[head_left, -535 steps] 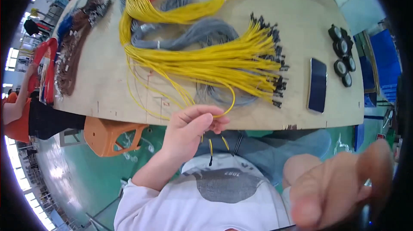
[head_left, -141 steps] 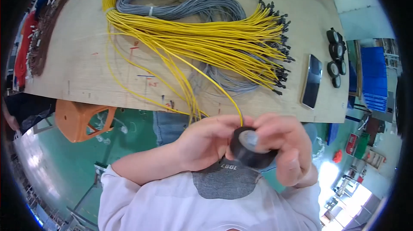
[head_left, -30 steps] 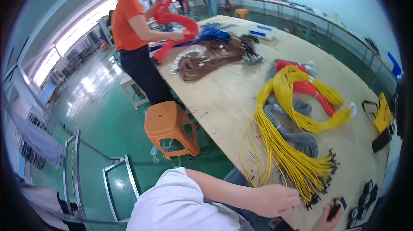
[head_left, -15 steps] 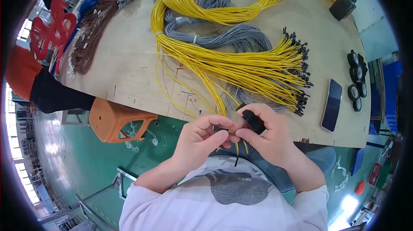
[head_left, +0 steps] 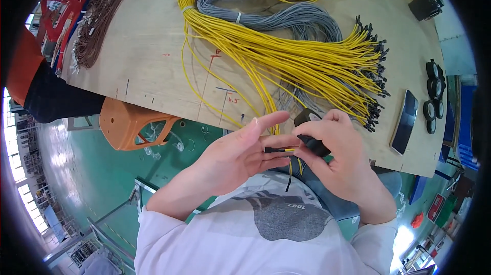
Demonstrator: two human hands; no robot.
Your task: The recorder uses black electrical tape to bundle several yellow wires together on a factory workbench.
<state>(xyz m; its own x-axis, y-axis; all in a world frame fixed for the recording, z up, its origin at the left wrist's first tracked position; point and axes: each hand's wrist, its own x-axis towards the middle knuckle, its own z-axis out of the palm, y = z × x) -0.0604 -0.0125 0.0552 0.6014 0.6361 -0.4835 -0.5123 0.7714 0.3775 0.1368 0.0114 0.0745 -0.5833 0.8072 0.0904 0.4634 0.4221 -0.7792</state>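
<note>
My right hand (head_left: 335,144) is closed round a roll of black tape (head_left: 315,145), whose black parts show on both sides of the forefinger. Its thumb and fingertips meet a thin yellow cable beside the roll. My left hand (head_left: 245,147) is open, palm turned up and fingers spread, just left of the roll. Across its fingers lies the cable's black end piece (head_left: 276,149). Below the hands hangs another black-tipped cable end (head_left: 289,185). Beyond them a big bundle of yellow cables (head_left: 286,52) with black ends spreads over the table (head_left: 148,70).
A phone (head_left: 404,121) and several black tape rolls (head_left: 435,89) lie on the right. Grey cable coils (head_left: 276,19) sit under the yellow ones. Brown cables (head_left: 105,22) lie at the far left, near another person's dark sleeve (head_left: 51,93). An orange stool (head_left: 125,124) stands below the table's edge.
My left hand has let its pinch go and spread its fingers beneath the cable end. My right hand keeps the tape roll. The whole view has shifted slightly.
</note>
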